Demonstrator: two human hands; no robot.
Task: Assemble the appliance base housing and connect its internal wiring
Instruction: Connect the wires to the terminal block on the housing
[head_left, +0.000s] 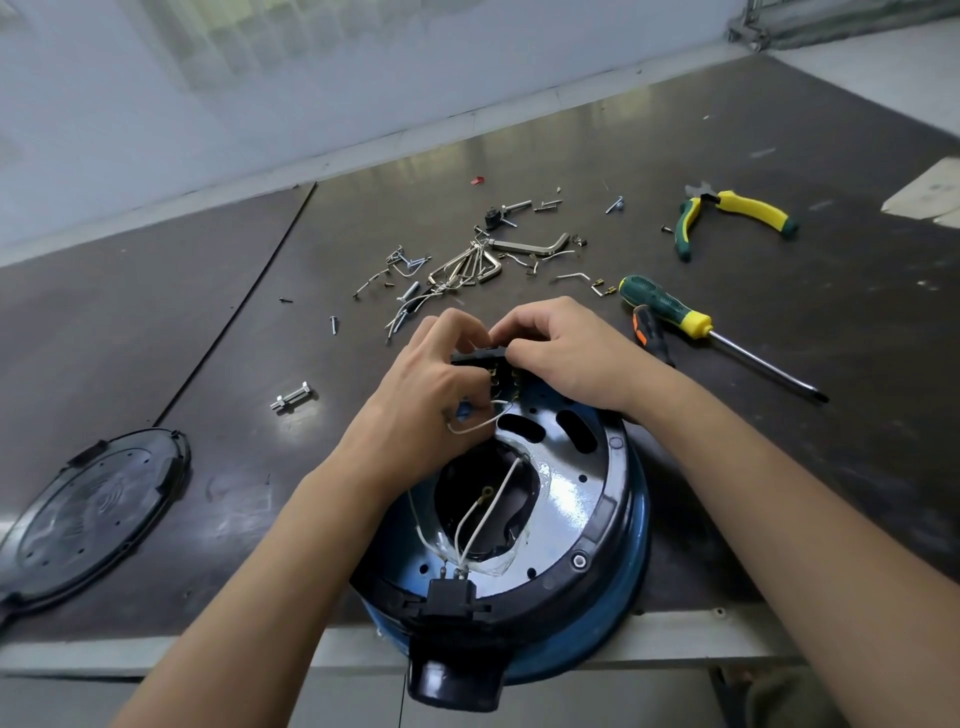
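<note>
The appliance housing (582, 499), blue outside with a glossy black underside, lies upside down at the table's near edge. White wires (485, 512) run from a black socket block (451, 590) across its open centre. At the far rim, both hands pinch a small black switch block (477, 357) with brass terminals. My left hand (431, 384) grips its left side, and a white wire loop (470, 427) hangs below the fingers. My right hand (561, 353) holds the block's right end with curled fingers. The black round base cover (88, 514) lies apart at the left.
Behind the hands lie several hex keys (467, 267), screws and wire offcuts. A green-yellow screwdriver (691, 319) and an orange-black tool (652, 335) lie to the right, yellow-green pliers (727, 215) farther back. A bolt with nuts (292, 397) sits left of the hands.
</note>
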